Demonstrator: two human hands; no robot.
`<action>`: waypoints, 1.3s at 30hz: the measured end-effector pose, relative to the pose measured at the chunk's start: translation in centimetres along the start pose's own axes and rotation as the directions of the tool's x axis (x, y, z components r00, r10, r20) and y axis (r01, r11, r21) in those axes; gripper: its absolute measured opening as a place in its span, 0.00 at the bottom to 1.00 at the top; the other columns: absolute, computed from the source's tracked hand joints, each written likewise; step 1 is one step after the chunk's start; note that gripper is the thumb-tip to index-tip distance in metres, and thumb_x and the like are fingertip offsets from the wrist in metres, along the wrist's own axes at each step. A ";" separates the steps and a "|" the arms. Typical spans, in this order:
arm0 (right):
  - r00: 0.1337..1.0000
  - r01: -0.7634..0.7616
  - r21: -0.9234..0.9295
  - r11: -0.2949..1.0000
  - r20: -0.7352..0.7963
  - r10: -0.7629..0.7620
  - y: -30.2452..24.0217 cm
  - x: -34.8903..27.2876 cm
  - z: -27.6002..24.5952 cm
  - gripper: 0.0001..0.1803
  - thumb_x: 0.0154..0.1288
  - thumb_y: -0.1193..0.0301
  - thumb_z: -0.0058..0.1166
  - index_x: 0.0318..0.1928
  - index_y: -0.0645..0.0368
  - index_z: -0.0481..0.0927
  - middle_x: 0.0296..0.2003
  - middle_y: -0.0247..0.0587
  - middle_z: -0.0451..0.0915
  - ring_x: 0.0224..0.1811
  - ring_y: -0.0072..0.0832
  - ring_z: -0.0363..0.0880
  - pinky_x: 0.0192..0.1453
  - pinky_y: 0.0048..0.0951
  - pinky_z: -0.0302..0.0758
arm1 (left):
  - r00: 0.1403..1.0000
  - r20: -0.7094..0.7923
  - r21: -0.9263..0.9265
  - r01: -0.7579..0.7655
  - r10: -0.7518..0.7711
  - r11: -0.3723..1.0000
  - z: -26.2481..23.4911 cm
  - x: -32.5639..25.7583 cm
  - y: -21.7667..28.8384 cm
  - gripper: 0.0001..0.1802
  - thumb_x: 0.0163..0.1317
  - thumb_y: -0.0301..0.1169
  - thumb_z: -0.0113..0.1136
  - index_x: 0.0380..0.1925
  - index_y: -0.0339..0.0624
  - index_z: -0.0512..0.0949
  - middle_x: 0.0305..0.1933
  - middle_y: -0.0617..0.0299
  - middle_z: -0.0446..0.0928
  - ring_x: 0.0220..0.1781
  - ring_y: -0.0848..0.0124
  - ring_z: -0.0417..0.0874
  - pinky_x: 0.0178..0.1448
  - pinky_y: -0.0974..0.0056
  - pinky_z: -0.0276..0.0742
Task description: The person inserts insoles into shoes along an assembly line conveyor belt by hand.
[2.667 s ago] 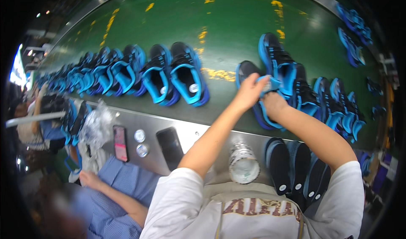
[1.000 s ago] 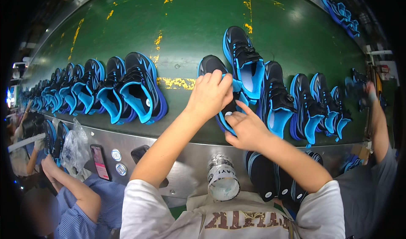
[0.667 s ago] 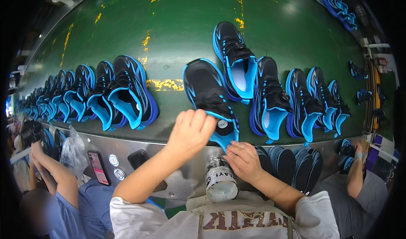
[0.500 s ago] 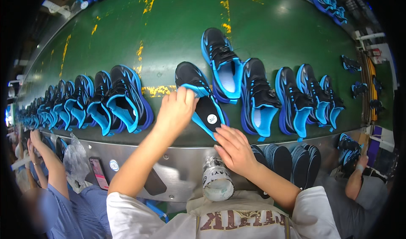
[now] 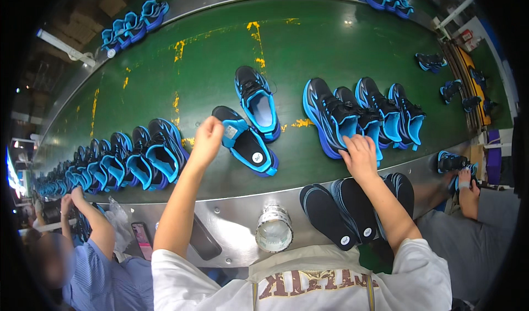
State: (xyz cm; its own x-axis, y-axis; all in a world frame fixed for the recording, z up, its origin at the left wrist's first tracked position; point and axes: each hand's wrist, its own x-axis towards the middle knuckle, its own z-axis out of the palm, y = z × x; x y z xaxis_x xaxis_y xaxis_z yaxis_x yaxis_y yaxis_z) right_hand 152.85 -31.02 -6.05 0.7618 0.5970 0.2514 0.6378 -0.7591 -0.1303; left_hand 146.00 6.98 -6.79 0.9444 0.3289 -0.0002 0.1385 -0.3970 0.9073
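A black sneaker with blue trim [image 5: 254,136] lies with its tongue folded back, baring the pale label on the tongue's underside. A dark insole with a round white sticker lies inside it. My left hand [image 5: 207,141] is closed at the edge of that tongue, fingertips pinched together. Close beside it sits another sneaker [image 5: 254,88] with a pale lining in its opening. Farther right, my right hand [image 5: 361,158] curls its fingers over the heel collar of a sneaker [image 5: 322,110] in a small group. Its fingertips partly hide the heel.
Rows of similar sneakers [image 5: 160,151] run leftward along the green belt [image 5: 209,52]. On the metal ledge are stacked dark insoles [image 5: 325,209], a round tape-wrapped container [image 5: 274,231] and a phone [image 5: 205,242]. One co-worker's arm [image 5: 99,223] is at left, another's hand [image 5: 468,192] at right.
My right hand has left the heel of the sneaker with the folded tongue and moved right to another sneaker. My left hand has stayed at the tongue, which is now folded farther back.
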 end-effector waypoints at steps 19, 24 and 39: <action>0.751 -0.658 0.343 0.671 0.230 0.619 -2.3 -17.0 -9.2 0.18 0.44 0.71 0.62 0.38 0.65 0.78 0.44 0.52 0.72 0.47 0.42 0.73 0.50 0.34 0.69 | 0.964 0.206 0.515 -0.254 0.170 0.819 4.5 8.9 5.5 0.22 0.57 0.43 0.53 0.39 0.32 0.71 0.33 0.42 0.75 0.39 0.48 0.76 0.42 0.54 0.71; 0.896 -0.441 0.610 0.658 0.252 0.367 0.1 -5.1 -13.4 0.05 0.50 0.77 0.56 0.29 0.65 0.80 0.34 0.43 0.77 0.28 0.23 0.76 0.33 0.23 0.72 | 0.932 0.359 0.481 -0.140 -0.050 0.865 7.4 6.5 7.1 0.29 0.59 0.52 0.48 0.27 0.29 0.72 0.29 0.39 0.75 0.35 0.48 0.77 0.40 0.54 0.70; 0.890 0.210 0.132 0.969 0.385 -0.245 -5.1 4.5 2.7 0.11 0.44 0.72 0.53 0.29 0.68 0.78 0.39 0.57 0.72 0.42 0.46 0.71 0.45 0.37 0.73 | 0.950 0.281 0.169 0.087 -0.132 0.982 12.2 1.5 7.1 0.31 0.59 0.52 0.48 0.25 0.26 0.72 0.24 0.42 0.74 0.30 0.57 0.77 0.36 0.59 0.70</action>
State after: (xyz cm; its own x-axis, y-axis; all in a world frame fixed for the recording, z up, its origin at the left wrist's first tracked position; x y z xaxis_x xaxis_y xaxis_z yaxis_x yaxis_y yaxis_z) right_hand 153.31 -23.79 -6.82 0.5650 0.8173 -0.1132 0.7928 -0.5757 -0.2000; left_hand 152.04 -5.74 -5.49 0.9631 0.1240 -0.2387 0.2683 -0.5060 0.8198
